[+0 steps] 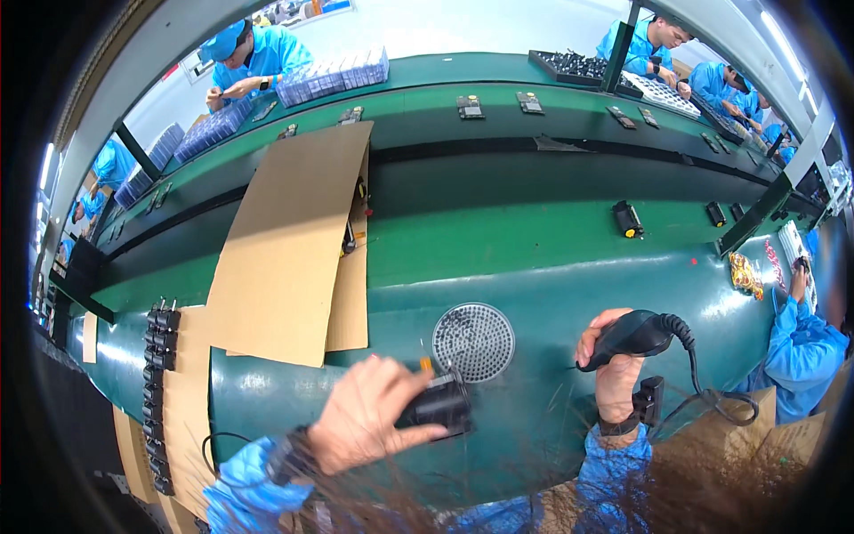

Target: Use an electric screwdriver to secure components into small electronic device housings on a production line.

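My left hand (363, 416) is closed on a small black boxy device (445, 405) with an orange ribbon at its top; the hand looks slightly blurred. The device is held over the green mat, just below a round grey screw tray (473, 343) dotted with small dark holes or parts. In my right hand (612, 383) is a black electric screwdriver (636, 338), its thin tip pointing left, apart from the device. A coiled black cord (683, 334) runs from its rear end down to the right.
Cardboard sheets (280, 240) lean at the left centre. A row of black devices (160, 392) stands on cardboard at far left. Another black device (628, 219) lies at right, near bagged yellow parts (745, 276). Beyond, a belt (409, 111) carries circuit boards; several blue-clad people work around it.
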A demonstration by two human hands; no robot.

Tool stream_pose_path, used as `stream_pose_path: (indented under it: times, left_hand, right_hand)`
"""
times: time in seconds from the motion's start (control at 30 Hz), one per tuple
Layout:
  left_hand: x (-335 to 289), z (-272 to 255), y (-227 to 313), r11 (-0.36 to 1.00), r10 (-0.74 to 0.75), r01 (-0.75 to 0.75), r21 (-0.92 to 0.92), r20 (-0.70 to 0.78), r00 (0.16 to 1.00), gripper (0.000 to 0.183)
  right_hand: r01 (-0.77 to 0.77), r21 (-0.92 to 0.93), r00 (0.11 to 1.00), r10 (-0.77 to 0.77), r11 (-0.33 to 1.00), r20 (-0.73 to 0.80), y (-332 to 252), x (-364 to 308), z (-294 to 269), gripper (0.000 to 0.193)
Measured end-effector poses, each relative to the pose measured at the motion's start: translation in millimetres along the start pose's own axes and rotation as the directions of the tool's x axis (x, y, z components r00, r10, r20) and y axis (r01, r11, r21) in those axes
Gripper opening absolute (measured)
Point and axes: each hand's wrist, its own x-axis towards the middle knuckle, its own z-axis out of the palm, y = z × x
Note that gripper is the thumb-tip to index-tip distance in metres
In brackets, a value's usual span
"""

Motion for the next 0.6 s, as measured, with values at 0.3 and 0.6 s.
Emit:
stream_pose_path:
  times: [0.3, 0.6]
  left_hand:
    - [-22, 52, 15, 0.999, -0.036, 0.036, 0.024, 0.012, 0.999, 0.061]
    - [-40, 67, 9, 0.999, -0.029, 0.029, 0.02, 0.014, 0.999, 0.071]
  right_hand:
    - [-0.002, -0.069, 0.995, -0.005, 0.998, -0.1, -12, -5, 19, 0.087]
    - [0.092, 0.357, 0.959, -0.18, 0.929, 0.22, -6, -6, 95, 0.097]
